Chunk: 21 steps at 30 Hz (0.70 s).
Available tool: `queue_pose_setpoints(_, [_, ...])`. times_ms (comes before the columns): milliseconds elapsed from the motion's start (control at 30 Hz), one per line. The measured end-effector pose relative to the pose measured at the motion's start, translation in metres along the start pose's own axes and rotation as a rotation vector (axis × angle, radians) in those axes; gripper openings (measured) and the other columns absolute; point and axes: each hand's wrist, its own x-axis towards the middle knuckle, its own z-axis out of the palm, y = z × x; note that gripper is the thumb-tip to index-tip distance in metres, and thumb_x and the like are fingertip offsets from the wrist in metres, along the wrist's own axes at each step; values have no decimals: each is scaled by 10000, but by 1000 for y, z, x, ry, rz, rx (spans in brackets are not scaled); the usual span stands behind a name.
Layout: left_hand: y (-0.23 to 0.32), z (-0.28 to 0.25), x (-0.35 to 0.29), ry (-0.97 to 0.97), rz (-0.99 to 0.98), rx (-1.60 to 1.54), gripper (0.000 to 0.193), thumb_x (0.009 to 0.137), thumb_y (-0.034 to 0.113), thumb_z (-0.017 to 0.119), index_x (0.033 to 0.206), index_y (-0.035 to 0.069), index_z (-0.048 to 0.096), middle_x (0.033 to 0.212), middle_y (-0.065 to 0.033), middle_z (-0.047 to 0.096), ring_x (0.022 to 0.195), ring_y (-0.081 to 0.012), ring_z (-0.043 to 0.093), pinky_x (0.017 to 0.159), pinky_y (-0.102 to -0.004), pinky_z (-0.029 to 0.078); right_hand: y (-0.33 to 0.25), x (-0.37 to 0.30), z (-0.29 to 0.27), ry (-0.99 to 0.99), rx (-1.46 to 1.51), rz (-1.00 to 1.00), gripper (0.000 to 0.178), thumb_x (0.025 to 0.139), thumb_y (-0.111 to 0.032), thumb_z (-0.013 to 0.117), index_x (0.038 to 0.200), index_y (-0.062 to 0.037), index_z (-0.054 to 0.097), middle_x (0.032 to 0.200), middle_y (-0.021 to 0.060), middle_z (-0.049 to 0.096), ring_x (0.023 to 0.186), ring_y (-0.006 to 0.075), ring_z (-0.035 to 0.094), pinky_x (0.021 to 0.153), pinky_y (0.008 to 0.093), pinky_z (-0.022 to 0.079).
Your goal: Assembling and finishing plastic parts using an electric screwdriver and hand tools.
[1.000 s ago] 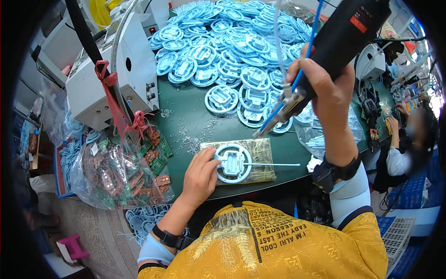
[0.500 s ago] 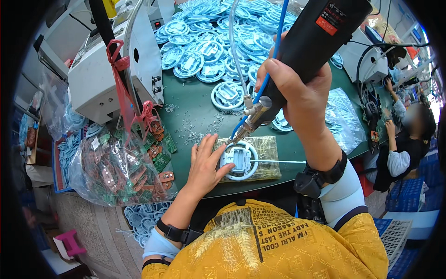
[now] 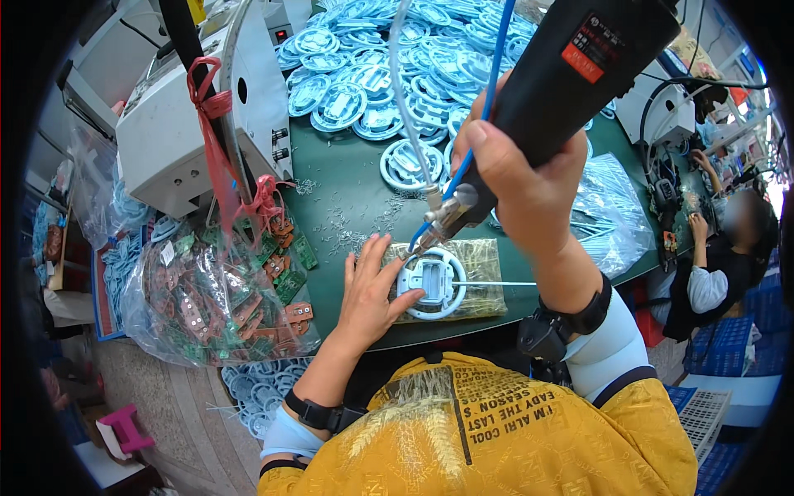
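Observation:
My right hand (image 3: 525, 178) wraps round a black powered screwdriver (image 3: 571, 83) with a metal nose and a blue air hose (image 3: 495, 78). Its tip meets the upper left of a round light-blue plastic part (image 3: 453, 304). That part lies on a flat yellowish pad (image 3: 488, 269), and a thin pale stem sticks out from it to the right. Spread beside it, my left hand (image 3: 368, 289) steadies the part, thumb on its rectangular middle, fingers out over the pad's left edge. Where the tip touches is partly hidden by the nose and fingertips.
Many light-blue round parts (image 3: 364, 83) are heaped at the back. Loose screws (image 3: 339, 231) lie scattered left of the pad. A clear bag of circuit boards (image 3: 207, 298) and a white machine (image 3: 186, 132) stand left. At right are a bag of blue sticks (image 3: 612, 215) and a seated person (image 3: 719, 256).
The screwdriver and my right hand have come slightly lower, the nose tilting more over the part. My left hand keeps its place on the part.

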Motion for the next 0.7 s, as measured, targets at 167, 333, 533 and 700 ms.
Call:
queue_pose_setpoints(167, [-2, 0, -4, -8, -5, 19, 645, 760, 386, 807, 1259, 24, 615, 1449, -249, 418, 1405, -429, 326, 1105, -571, 234, -1, 7, 10, 27, -39, 68, 321, 836, 13, 676, 1129, 20, 543, 859, 73, 624, 679, 149, 631, 612, 300, 524])
queue_pose_setpoints(333, [-2, -4, -8, -132, -49, 26, 916, 618, 518, 863, 1378, 118, 545, 1555, -203, 290, 1483, -386, 190, 1141, -650, 126, -38, 19, 7, 11, 85, 54, 296, 864, -39, 671, 1123, 27, 543, 784, 97, 628, 645, 168, 637, 590, 298, 522])
queue_pose_setpoints(533, [-4, 1, -12, -135, -51, 29, 879, 605, 518, 867, 1356, 155, 590, 1578, -193, 247, 1485, -383, 176, 1145, -650, 110, -36, 6, 34, -46, 15, -11, 319, 846, 9, 698, 1136, 27, 566, 835, 80, 649, 685, 140, 643, 610, 273, 522])
queue_pose_setpoints(700, [-10, 6, -15, -110, -53, 13, 850, 595, 519, 869, 1329, 169, 622, 1582, -188, 239, 1487, -377, 165, 1147, -649, 98, -25, 0, 43, -56, -45, 36, 324, 835, 5, 721, 1127, 23, 581, 858, 62, 650, 715, 118, 639, 621, 259, 513])
